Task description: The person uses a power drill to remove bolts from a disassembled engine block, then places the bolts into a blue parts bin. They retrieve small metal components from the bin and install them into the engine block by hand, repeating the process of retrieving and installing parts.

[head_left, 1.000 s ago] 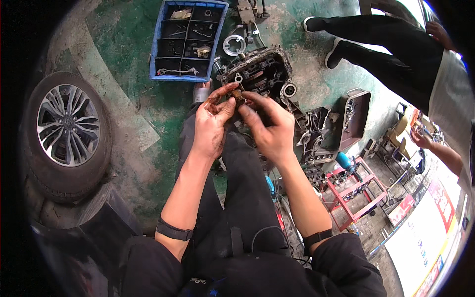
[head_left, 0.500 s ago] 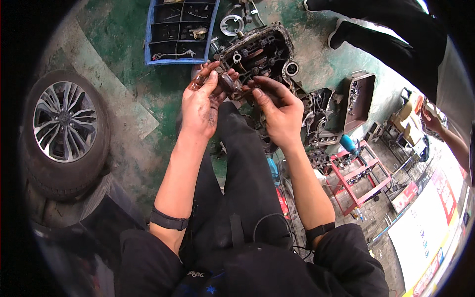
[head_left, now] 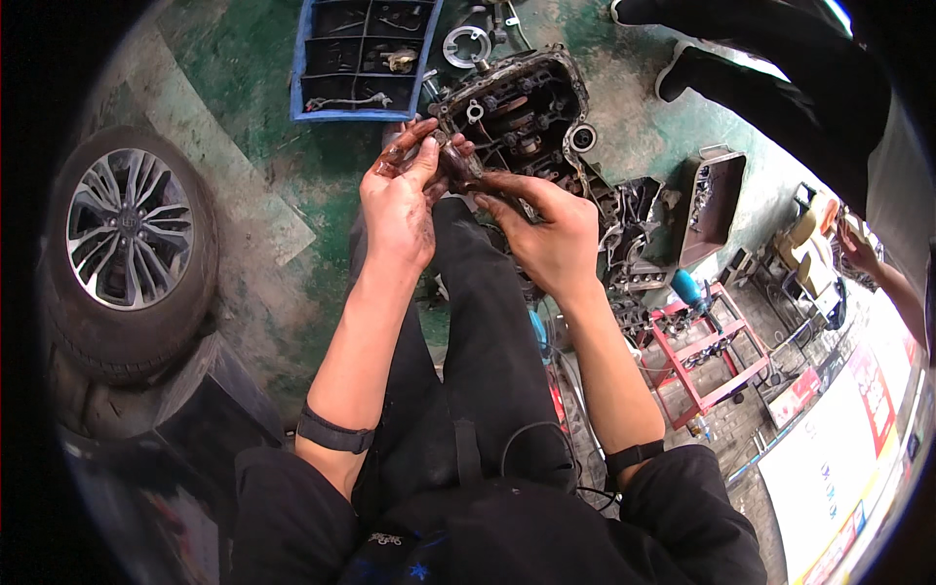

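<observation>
My left hand (head_left: 400, 210), its fingers stained dark with oil, is closed round a small dark metal engine part (head_left: 460, 164). The part looks curved and greasy; fingers cover much of it. Against its lower right end, the index finger and thumb of my right hand (head_left: 554, 229) pinch together. Just beyond both hands lies an open engine block (head_left: 531, 73) with metal parts inside its cavity. A blue-rimmed, divided parts tray (head_left: 296, 88) stands beyond my left hand, with small metal pieces in its compartments.
A wheel with tyre (head_left: 185, 283) lies at the left. Right of the block are dark castings (head_left: 634, 229), a metal bin (head_left: 723, 200) and a red metal frame (head_left: 697, 400). Another person's dark-trousered legs (head_left: 741, 93) are at upper right; their hand (head_left: 858, 249) shows below.
My right index finger has straightened and moved lower along the part. The part has turned slightly in my left hand. The view has shifted a little.
</observation>
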`<state>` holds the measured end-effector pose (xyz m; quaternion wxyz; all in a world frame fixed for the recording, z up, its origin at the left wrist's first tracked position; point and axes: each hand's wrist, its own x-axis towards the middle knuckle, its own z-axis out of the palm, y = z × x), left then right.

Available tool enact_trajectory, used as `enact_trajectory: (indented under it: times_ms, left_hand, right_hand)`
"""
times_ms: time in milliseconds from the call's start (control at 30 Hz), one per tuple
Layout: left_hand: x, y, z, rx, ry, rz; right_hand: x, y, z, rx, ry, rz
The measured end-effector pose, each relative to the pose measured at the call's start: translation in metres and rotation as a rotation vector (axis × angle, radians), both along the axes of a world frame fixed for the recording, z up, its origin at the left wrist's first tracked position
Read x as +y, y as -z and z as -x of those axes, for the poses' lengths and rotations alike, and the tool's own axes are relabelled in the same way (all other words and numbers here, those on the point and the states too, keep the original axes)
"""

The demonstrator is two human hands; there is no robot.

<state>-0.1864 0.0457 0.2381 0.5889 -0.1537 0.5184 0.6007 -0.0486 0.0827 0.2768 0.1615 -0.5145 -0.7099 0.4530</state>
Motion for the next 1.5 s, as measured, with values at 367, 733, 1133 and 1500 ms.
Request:
enact_trajectory:
  times_ms: [367, 733, 1133, 1500]
  left_hand:
    - [0.006, 0.0, -0.003, -0.039, -0.015, -0.042]
    - [0.018, 0.088, 0.032, 0.119, -0.026, 0.057]
    - [0.049, 0.295, 0.138, 0.084, -0.182, 0.284]
    - [0.068, 0.37, 0.149, 0.074, -0.184, 0.297]
  right_hand:
    - [0.008, 0.018, 0.007, -0.101, 0.244, 0.572]
    - [0.041, 0.102, 0.057, 0.009, 0.185, 0.908]
    - [0.088, 0.314, 0.177, -0.278, -0.296, 0.364]
    - [0.105, 0.398, 0.197, -0.254, -0.287, 0.393]
